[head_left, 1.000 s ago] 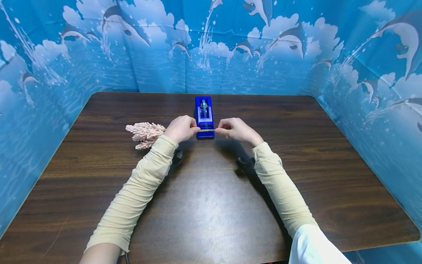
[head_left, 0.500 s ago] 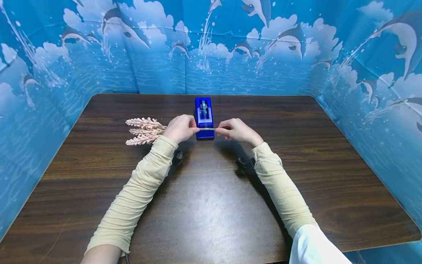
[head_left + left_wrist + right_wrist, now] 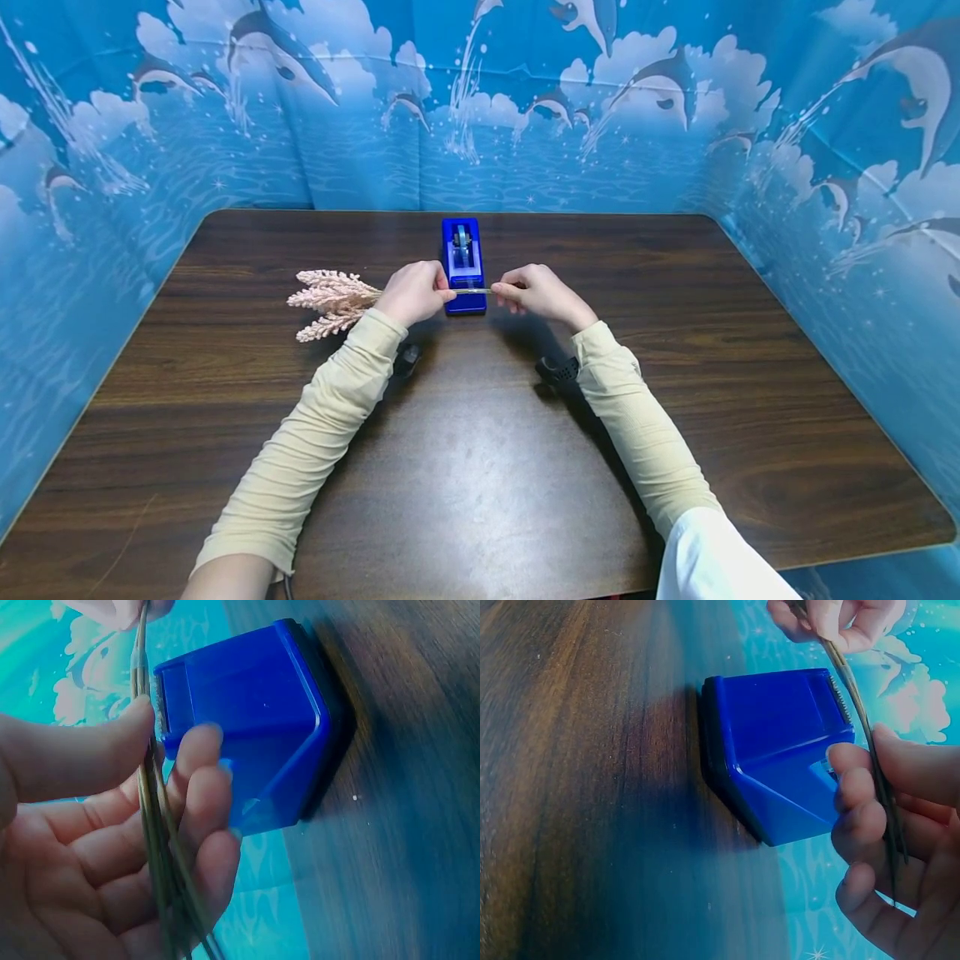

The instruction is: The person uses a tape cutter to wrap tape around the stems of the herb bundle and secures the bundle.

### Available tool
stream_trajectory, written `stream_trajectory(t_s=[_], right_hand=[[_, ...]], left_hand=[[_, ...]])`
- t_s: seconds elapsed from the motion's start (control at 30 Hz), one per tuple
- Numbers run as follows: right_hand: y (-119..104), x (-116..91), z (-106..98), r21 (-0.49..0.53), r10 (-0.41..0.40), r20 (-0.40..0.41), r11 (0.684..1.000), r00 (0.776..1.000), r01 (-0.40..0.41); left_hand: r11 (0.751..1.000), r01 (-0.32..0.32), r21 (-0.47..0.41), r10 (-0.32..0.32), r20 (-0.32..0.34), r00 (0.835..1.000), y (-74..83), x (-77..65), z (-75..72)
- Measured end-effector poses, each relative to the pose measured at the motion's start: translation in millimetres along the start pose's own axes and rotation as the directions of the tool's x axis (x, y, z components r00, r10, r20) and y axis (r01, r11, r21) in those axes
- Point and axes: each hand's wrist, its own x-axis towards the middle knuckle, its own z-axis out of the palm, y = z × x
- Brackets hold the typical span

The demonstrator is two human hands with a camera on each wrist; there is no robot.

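Pale pink artificial flower sprigs (image 3: 330,298) point left from under my left hand (image 3: 411,293). Their thin brown stems (image 3: 154,832) run between both hands, in front of a blue tape dispenser (image 3: 466,303). My left hand pinches the stems between thumb and forefinger, the other fingers curled loosely behind them. Farther along, my right hand (image 3: 542,296) pinches the stem ends (image 3: 881,776) in the same way. Between the hands, a shiny, tape-like band (image 3: 845,673) wraps the stems. It lies close to the dispenser's toothed cutting edge (image 3: 838,696).
Beneath everything is a dark wood-grain table (image 3: 480,467). A blue dolphin-print curtain (image 3: 480,183) rises behind its far edge and along the sides. Black wrist devices (image 3: 558,369) hang under both forearms.
The flower heads have turned about the stems' axis, their sprigs spreading differently in each frame. Both hands stay almost in place, still pinching the stems. The dispenser has not moved.
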Motion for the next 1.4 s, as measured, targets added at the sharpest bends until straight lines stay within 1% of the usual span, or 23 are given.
stream_trajectory(t_s=[0.13, 0.33, 0.53, 0.7, 0.93, 1.07, 1.17, 1.27, 1.4], right_hand=[[-1.8, -0.8, -1.0, 0.016, 0.013, -0.041, 1.000, 0.999, -0.012], [-2.1, -0.2, -1.3, 0.033, 0.020, -0.087, 0.999, 0.996, -0.017], [-0.5, 0.0, 1.1, 0.032, 0.009, -0.118, 0.999, 0.993, -0.005], [1.0, 0.2, 3.7, 0.057, 0.021, -0.100, 0.998, 0.995, -0.015], [1.6, 4.3, 8.0, -0.013, 0.061, -0.117, 0.998, 0.991, -0.063], [-0.2, 4.7, 7.7, -0.006, 0.072, -0.136, 0.997, 0.988, -0.073], [-0.8, 4.1, 7.1, 0.013, 0.071, -0.165, 0.997, 0.984, -0.070], [-1.3, 3.2, 6.2, 0.023, 0.058, -0.190, 0.998, 0.980, -0.055], [-1.2, 2.2, 5.5, 0.035, 0.049, -0.205, 0.998, 0.978, -0.043]], left_hand=[[1.000, -0.020, -0.023, 0.020, 0.012, 1.000, -2.3, 2.5, -1.2], [0.998, -0.060, -0.022, 0.060, -0.015, 0.998, -2.6, 5.0, -2.7], [0.999, -0.040, -0.023, 0.040, -0.035, 0.999, -1.5, 5.0, -0.5], [1.000, -0.025, -0.009, 0.024, -0.040, 0.999, -0.6, 4.4, 1.1], [1.000, -0.028, 0.004, 0.029, -0.040, 0.999, -2.3, 3.8, 2.9], [0.999, -0.034, -0.014, 0.033, -0.047, 0.998, -3.8, 3.3, 2.8], [0.999, -0.023, -0.028, 0.022, -0.032, 0.999, -4.9, 3.4, 2.0], [1.000, 0.001, -0.016, -0.001, -0.001, 1.000, -6.7, 5.0, 1.5], [1.000, 0.027, 0.015, -0.028, 0.065, 0.997, -11.7, 7.5, 1.8]])
